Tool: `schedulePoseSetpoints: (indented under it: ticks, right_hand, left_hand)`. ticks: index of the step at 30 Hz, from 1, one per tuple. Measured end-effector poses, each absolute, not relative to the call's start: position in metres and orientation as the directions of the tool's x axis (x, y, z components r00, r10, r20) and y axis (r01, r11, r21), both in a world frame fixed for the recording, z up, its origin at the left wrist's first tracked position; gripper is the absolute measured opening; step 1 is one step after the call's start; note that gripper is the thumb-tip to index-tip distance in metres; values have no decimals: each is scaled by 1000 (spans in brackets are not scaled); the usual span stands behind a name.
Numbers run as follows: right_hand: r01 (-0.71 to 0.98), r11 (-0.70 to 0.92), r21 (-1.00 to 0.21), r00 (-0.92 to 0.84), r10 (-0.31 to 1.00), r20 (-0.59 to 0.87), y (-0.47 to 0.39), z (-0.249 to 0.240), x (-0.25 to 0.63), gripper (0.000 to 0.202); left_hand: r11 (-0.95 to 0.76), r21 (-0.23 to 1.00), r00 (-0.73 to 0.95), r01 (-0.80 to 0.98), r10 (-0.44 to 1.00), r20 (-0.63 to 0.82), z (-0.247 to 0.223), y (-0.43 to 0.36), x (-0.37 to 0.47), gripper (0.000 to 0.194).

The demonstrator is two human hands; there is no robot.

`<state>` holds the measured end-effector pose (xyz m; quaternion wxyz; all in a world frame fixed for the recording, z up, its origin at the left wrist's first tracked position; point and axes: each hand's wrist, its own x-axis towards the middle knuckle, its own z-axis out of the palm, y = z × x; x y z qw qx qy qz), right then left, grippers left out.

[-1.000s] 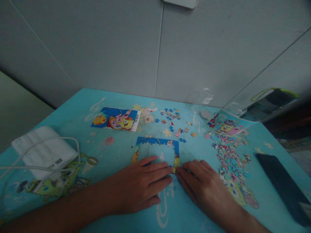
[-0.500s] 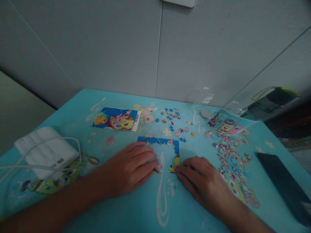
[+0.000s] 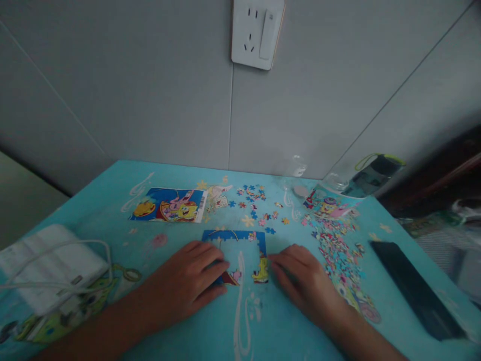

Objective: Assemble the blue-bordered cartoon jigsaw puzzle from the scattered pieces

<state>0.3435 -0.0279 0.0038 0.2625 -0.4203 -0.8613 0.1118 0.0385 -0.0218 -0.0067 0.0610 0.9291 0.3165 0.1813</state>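
Note:
A partly joined puzzle border (image 3: 240,234) lies on the light-blue tabletop, with a blue top edge and a right side ending in yellow. My left hand (image 3: 199,276) rests over its left side, fingers a little apart, hiding part of it; red and pink pieces show beside the fingertips. Just right of the border, my right hand (image 3: 298,273) lies with its fingers bent and its fingertips at the right edge; nothing shows in it. Behind the border are loose blue and mixed pieces (image 3: 253,193). A picture card (image 3: 169,204) lies at the back left.
A large heap of loose pieces (image 3: 338,250) spreads at the right, beside a dark flat object (image 3: 417,288). A white box-shaped device (image 3: 56,265) with cables stands at the left. A clear container (image 3: 330,200) lies at the back right. A socket (image 3: 257,32) is on the wall.
The view has tilted up, showing the wall socket. My right hand's fingertips have drawn slightly off the border's lower right end, uncovering more of the yellow pieces.

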Motion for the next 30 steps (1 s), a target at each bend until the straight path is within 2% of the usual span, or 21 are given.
schedulePoseSetpoints:
  ticks: [4,7,9,11,15,21,30]
  right_hand:
    - [795,418,-439,-256,888,383,0,-4,362,26]
    - [874,227,-430,-135,963,235,30,-3,373,34]
    - [883,165,-439,-119,984,130,48,2,376,36]
    - [879,155,-450,-130,988,88,62,7,374,38]
    - [880,134,-455,-102,990,94,72,10,367,46]
    - [893,114,-435,-59,989,138,83,5,364,37]
    - [888,98,-450,-32,988,154,115,-8,361,18]
  left_hand:
    - [-810,224,752,542,587,301,-8,-24,42,18]
    - [-807,251,751,535,590,295,-6,-24,45,15]
    - [-801,277,749,532,597,288,-7,-23,46,14]
    - [-795,293,744,532,604,286,-8,-24,48,12]
    - [-799,306,735,517,598,320,-11,-25,53,12]
    - [-808,304,689,504,589,422,-15,-24,59,17]
    - [-771,317,701,552,635,323,-19,-26,54,21]
